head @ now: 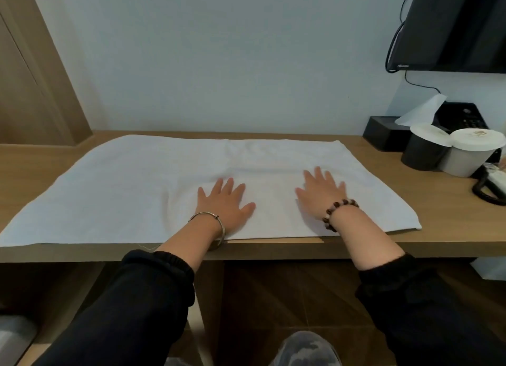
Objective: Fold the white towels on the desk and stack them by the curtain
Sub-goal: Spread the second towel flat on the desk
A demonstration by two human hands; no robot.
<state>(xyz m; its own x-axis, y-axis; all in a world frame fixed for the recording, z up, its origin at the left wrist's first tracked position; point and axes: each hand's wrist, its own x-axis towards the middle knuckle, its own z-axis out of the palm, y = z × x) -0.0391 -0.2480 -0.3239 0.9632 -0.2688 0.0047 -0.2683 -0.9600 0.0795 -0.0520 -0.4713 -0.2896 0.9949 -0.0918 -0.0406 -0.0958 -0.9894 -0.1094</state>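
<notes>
Brown wood desk [438,228] holds one big white towel [137,187], spread flat. The left hand [224,201] and right hand [320,193] press on it, fingers [228,186] straight and spread, gripping nothing. This looks like smoothing before a fold. Next, pinch an edge and bring it over. The tiny logo on the screen [451,23] is too blurry to read.

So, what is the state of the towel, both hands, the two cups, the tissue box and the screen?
White cloth towel: spread flat on the wooden desk
Left hand: open, flat on the towel
Right hand: open, flat on the towel
Black round cup: upright, white lid on
Pale grey round cup: upright, white lid on
Black rectangular tissue box: white tissue sticking out
Black wall screen: dark
</notes>
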